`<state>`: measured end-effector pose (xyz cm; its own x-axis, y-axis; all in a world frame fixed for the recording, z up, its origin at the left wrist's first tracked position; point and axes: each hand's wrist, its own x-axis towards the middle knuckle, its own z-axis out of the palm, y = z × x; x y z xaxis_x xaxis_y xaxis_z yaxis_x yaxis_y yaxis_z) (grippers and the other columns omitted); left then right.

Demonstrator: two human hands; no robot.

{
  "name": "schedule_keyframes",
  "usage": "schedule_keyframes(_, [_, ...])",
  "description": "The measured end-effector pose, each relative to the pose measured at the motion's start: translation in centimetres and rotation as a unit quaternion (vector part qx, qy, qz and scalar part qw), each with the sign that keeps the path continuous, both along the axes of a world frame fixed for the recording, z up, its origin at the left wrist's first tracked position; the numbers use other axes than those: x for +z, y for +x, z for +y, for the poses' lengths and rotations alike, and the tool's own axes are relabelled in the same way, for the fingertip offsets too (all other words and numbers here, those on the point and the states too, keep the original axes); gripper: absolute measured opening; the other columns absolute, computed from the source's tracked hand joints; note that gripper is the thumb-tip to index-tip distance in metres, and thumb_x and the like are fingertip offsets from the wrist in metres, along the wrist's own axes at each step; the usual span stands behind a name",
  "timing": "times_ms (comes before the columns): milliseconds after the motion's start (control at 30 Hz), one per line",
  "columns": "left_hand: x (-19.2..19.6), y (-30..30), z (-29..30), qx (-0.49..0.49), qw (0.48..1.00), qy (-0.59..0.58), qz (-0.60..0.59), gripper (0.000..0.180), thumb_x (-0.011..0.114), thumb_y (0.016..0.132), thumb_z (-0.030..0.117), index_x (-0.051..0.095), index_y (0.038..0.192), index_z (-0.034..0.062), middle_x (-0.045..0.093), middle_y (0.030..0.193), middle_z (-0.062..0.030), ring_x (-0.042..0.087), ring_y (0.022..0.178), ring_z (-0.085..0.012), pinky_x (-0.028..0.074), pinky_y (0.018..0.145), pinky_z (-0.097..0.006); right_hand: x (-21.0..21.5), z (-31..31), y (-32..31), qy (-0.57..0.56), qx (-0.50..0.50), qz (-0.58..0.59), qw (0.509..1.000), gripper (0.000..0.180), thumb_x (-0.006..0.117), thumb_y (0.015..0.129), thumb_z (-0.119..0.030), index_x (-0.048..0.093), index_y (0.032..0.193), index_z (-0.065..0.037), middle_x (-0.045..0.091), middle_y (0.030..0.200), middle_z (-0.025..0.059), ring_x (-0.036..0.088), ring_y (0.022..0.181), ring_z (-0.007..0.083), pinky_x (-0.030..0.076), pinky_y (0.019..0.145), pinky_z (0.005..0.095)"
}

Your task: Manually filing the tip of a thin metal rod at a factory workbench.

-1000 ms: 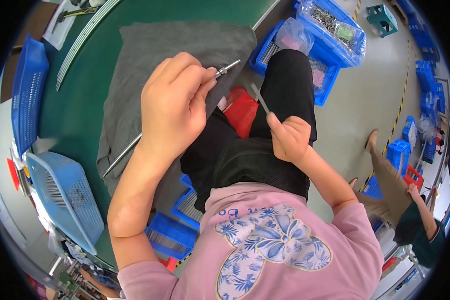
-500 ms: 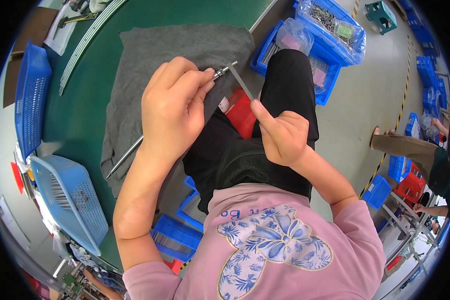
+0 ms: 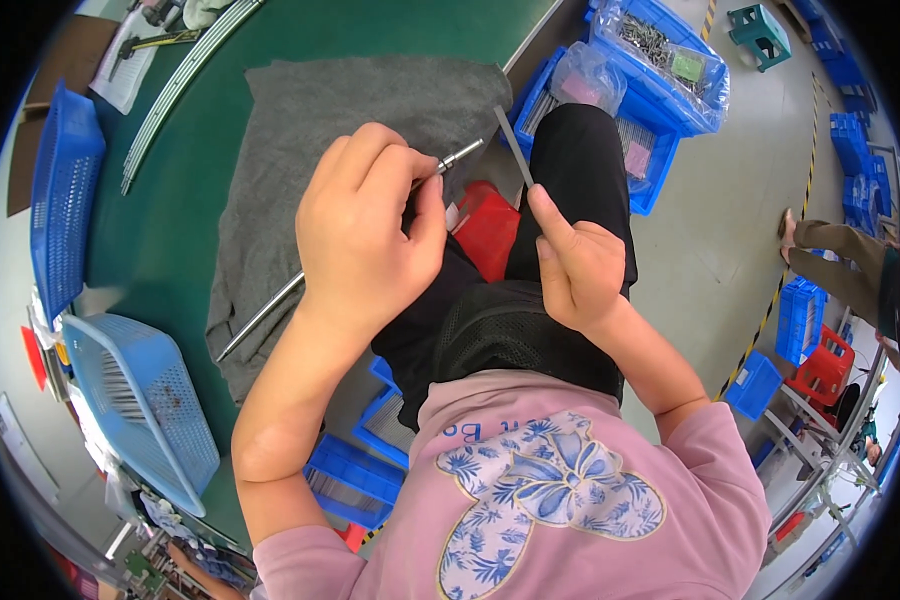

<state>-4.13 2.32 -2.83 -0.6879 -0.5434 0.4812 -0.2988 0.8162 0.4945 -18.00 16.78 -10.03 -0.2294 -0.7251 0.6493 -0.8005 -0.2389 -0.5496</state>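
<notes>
Over grey cloth, left hand grips metal rod

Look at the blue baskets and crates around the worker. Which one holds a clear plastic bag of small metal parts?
The blue crate on the floor at upper right, beyond the knees. The mesh baskets on the green table carry no such bag.
</notes>
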Motion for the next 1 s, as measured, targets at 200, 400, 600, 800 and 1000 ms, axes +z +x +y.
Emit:
schedule_keyframes(200, [0.2,-0.1,0.1,0.036,0.994,0.101,0.031,0.014,0.069,0.067,-0.002,0.058,0.075,0.0027,0.054,0.074,-0.007,0.056,0.067,-0.0233,0.044,0.058,-0.033,0.0,0.1,0.4,0.004,0.011,-0.003,1.0,0.05,0.061,0.069,0.006,0.061,0.119,0.005,0.04,0.049,0.0022,0.037,0.038,0.0171,0.032,0.041,0.0292])
schedule_keyframes(400, [-0.1,0.5,0.3,0.03,0.993,0.116,0.01,0.014,0.069,0.074,-0.004,0.061,0.085,-0.0011,0.057,0.081,-0.0063,0.056,0.069,-0.0151,0.047,0.064,-0.026,0.3,0.1,0.7,0.003,0.028,0.005,1.0,0.053,0.061,0.065,0.005,0.063,0.117,0.003,0.047,0.05,0.0017,0.038,0.038,0.0158,0.034,0.041,0.0282])
schedule_keyframes(600, [0.1,0.4,0.5,0.049,0.993,0.104,-0.007,0.012,0.069,0.074,-0.003,0.064,0.084,-0.0006,0.058,0.079,-0.0068,0.056,0.069,-0.0154,0.046,0.063,-0.026,0.5,0.1,0.9,0.015,0.03,0.035,0.999,0.059,0.06,0.057,0.004,0.065,0.116,0.0,0.043,0.049,0.0002,0.037,0.037,0.0149,0.033,0.041,0.0275])
schedule_keyframes(800, [-0.3,0.2,0.9,0.062,0.989,0.129,0.046,0.011,0.07,0.068,-0.003,0.062,0.075,0.002,0.055,0.074,-0.0069,0.056,0.067,-0.0239,0.044,0.059,-0.034,0.9,0.1,1.4,0.037,0.017,0.065,0.997,0.059,0.06,0.058,0.002,0.066,0.116,-0.003,0.04,0.048,-0.0012,0.035,0.037,0.0147,0.031,0.041,0.0274])
schedule_keyframes(1000, [-0.6,0.1,0.9,0.055,0.99,0.121,0.043,0.012,0.068,0.067,-0.005,0.059,0.071,0.0009,0.055,0.073,-0.0075,0.054,0.066,-0.0253,0.043,0.058,-0.035,2.8,0.6,1.3,0.118,0.034,0.097,0.988,0.049,0.061,0.068,0.006,0.063,0.117,0.004,0.049,0.052,0.0034,0.039,0.037,0.0173,0.032,0.041,0.0298])
